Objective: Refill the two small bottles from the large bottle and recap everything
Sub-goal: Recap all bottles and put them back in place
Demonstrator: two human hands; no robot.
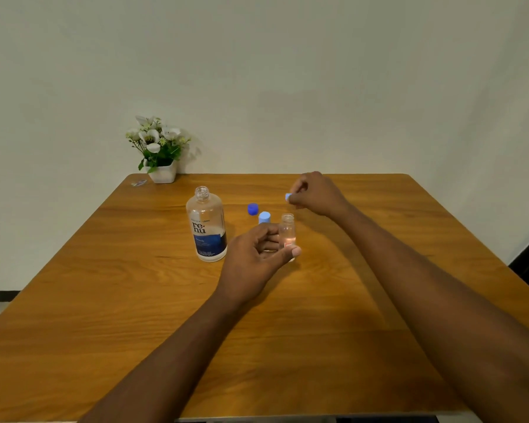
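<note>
The large clear bottle (206,224) with a blue label stands uncapped on the wooden table (104,270), left of centre. Its dark blue cap (253,209) lies behind and to the right. My left hand (257,254) grips a small clear bottle (287,232) that is open at the top and holds a little liquid. Behind my fingers stands the second small bottle, with only its light blue cap (264,217) showing. My right hand (315,193) hovers behind the open small bottle, pinching a light blue cap (288,197) between its fingertips.
A white pot of white flowers (159,151) stands at the table's far left corner against the wall, with a small clear item (139,182) lying beside it. Bare wood stretches in front of and to both sides of the bottles.
</note>
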